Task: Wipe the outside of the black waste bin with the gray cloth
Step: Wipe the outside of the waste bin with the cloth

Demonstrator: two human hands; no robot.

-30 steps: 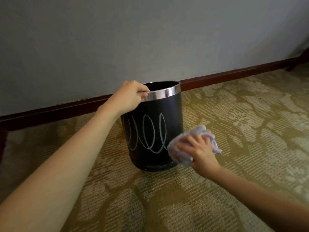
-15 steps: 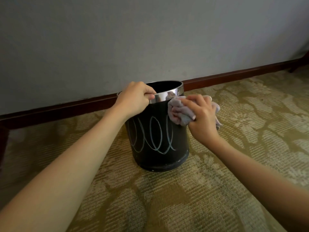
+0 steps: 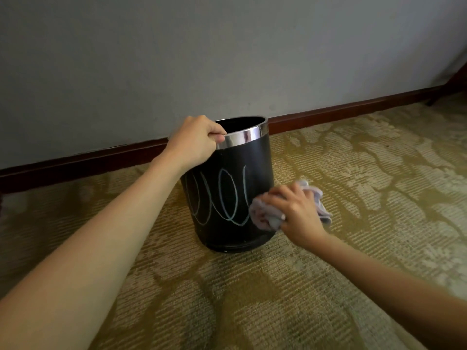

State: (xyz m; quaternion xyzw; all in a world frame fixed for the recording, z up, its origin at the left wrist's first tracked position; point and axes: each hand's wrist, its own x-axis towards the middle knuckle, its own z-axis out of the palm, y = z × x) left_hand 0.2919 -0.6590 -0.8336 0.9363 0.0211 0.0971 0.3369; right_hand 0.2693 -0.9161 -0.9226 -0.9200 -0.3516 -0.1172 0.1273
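Note:
A round black waste bin (image 3: 235, 173) with a shiny metal rim stands on the carpet, leaning slightly to the left. Pale looping chalk-like scribbles cross its front. My left hand (image 3: 194, 142) grips the rim at the bin's upper left. My right hand (image 3: 293, 210) holds a crumpled gray cloth (image 3: 262, 215) pressed against the bin's lower right side, over the right end of the scribbles. Part of the cloth sticks out behind my fingers.
The bin sits on a green and beige patterned carpet (image 3: 353, 185), close to a gray wall (image 3: 227, 59) with a dark wooden skirting board (image 3: 341, 112). A dark furniture leg (image 3: 452, 89) shows at the far right edge.
My right hand with the cloth went from the bin's lower right up to the rim, then back down to the lower right. The rightmost scribble loop has faded. My left hand kept its grip.

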